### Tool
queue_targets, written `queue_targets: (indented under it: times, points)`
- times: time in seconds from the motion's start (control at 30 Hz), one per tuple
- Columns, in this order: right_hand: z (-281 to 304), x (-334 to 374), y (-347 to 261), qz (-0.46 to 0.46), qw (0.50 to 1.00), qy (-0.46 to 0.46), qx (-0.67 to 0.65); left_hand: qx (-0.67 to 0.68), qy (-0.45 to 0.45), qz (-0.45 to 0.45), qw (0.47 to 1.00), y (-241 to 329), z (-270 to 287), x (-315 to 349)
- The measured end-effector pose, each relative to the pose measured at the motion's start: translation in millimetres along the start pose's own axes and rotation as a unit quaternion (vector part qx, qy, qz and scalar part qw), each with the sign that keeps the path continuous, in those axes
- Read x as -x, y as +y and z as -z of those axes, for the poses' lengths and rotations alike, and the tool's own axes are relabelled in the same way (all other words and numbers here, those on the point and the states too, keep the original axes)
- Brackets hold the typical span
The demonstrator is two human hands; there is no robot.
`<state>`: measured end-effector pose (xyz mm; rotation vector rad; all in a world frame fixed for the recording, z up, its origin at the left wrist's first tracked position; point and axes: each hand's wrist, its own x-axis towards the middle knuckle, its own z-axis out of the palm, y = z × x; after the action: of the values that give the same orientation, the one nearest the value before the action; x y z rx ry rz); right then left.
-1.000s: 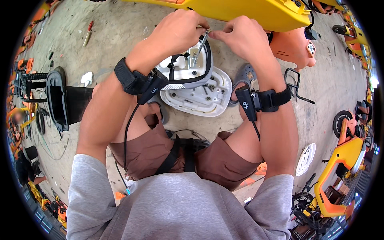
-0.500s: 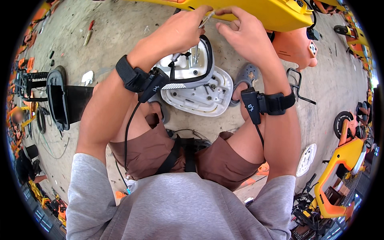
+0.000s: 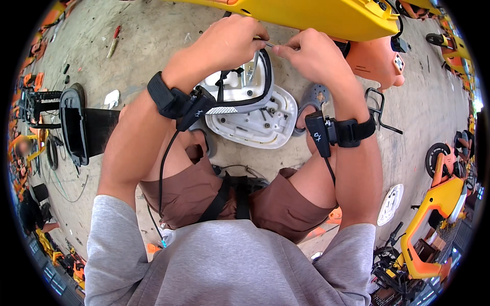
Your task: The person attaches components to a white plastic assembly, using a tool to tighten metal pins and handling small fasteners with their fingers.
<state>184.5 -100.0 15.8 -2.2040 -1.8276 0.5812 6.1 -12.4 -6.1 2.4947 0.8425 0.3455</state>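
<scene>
My left hand (image 3: 232,43) is closed with its fingertips around a thin metal rod-shaped tool (image 3: 268,44), whose crosswise bar runs toward my right hand. My right hand (image 3: 316,53) pinches the bar's other end between thumb and finger. A straight metal shaft drops below my left fingers toward a white molded shell with a black-edged grey rim (image 3: 229,108). I cannot tell whether its tip touches a fastener. Black straps hang on this shell, partly hidden behind my left wrist. Underneath it lies a second white molded panel (image 3: 278,122), with several dark screws or holes.
A yellow body panel (image 3: 316,18) stretches across the far edge, beside an orange body part (image 3: 375,61). A black bent metal frame (image 3: 378,109) lies right. A black box-like part (image 3: 74,127) stands left. A red-handled tool (image 3: 115,38) and white piece (image 3: 111,99) lie on the concrete floor.
Both hands have come slightly nearer to me. The metal tool's bar has turned more level, and my right thumb and finger have closed on its end.
</scene>
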Motion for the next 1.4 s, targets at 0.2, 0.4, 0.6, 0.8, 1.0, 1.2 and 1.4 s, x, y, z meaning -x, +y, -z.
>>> queue_targets:
  times: [0.2, 0.4, 0.6, 0.8, 1.0, 1.2, 1.4]
  points:
    - [-0.9, 0.6, -9.8, 0.092, 0.981, -0.149, -0.077, -0.010, -0.007, 0.004, 1.000, 7.4, -1.2, -1.4]
    - [-4.3, -2.2, 0.5, 0.087, 0.972, 0.015, -0.216, 0.008, 0.039, -0.038, 0.998, 0.0, -9.1, -0.1]
    - [-10.6, -6.0, 9.8, 0.063, 0.990, 0.108, -0.067, -0.033, -0.002, -0.053, 0.998, -3.3, -3.3, 0.3]
    - [-2.1, -3.1, -0.7, 0.005, 0.998, 0.068, 0.001, -0.069, 0.025, -0.025, 0.997, 0.3, 1.8, -0.8]
    - [-3.0, -1.7, -10.2, 0.014, 0.999, -0.030, -0.034, 0.014, 0.023, 0.047, 0.999, 5.7, -3.0, 0.1]
    - [-7.0, -4.6, 1.2, 0.081, 0.987, -0.038, -0.135, -0.010, 0.037, 0.019, 0.999, 1.4, -6.7, -1.2]
    - [-7.1, -4.3, -2.9, 0.072, 0.983, 0.121, -0.115, 0.030, 0.006, -0.013, 0.999, 4.5, -4.5, -1.1]
